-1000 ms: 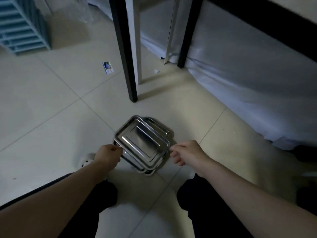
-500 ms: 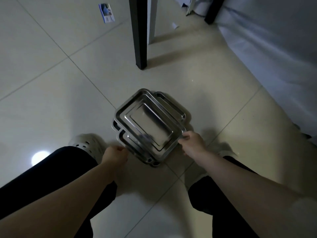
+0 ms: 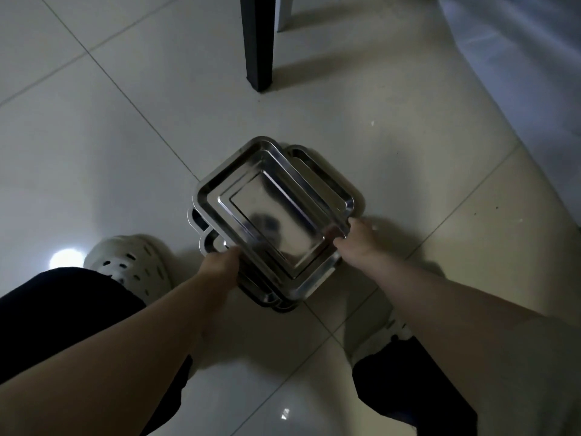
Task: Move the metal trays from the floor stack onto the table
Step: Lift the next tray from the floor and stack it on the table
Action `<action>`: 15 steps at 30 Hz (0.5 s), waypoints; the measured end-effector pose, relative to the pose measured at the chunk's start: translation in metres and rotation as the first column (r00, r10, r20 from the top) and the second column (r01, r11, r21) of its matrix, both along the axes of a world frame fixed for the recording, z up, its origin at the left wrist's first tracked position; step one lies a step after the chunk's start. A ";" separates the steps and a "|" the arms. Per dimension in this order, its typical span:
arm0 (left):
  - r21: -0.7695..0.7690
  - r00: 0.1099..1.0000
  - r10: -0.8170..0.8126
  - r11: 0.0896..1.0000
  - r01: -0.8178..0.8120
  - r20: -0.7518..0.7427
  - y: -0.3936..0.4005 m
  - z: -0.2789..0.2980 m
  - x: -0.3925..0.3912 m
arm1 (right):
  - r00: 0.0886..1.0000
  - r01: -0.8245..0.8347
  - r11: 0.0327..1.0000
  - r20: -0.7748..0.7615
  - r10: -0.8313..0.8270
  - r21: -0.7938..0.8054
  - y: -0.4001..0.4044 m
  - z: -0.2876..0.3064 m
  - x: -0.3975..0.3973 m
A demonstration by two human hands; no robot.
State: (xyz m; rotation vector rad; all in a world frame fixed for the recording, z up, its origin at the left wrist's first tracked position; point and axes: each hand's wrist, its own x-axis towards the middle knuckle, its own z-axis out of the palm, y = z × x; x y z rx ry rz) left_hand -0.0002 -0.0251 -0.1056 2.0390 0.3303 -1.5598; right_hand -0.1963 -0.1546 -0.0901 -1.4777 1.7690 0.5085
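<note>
A stack of shiny rectangular metal trays (image 3: 309,171) sits on the pale tiled floor in the middle of the view, turned at an angle. The top tray (image 3: 273,212) lies slightly skewed over the others. My left hand (image 3: 221,265) grips the stack's near left edge, fingers tucked under the rim. My right hand (image 3: 358,239) holds the right edge of the top tray with the thumb on its rim. Whether the left hand holds the top tray or a lower one is unclear.
A black table leg (image 3: 256,42) stands on the floor just beyond the trays, with a pale leg (image 3: 284,11) behind it. White cloth (image 3: 518,64) hangs down at the right. My white perforated shoe (image 3: 132,265) rests left of the stack; my other foot (image 3: 394,332) is at the right.
The view has dropped closer to the trays. Both hands have closed on the edges of the stack; the right one shifted from beside the tray onto its rim.
</note>
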 end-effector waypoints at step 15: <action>0.025 0.999 0.017 1.000 -0.017 -0.028 -0.005 -0.009 -0.008 | 0.982 0.104 0.994 0.163 -0.097 -0.037 0.003 -0.021 -0.013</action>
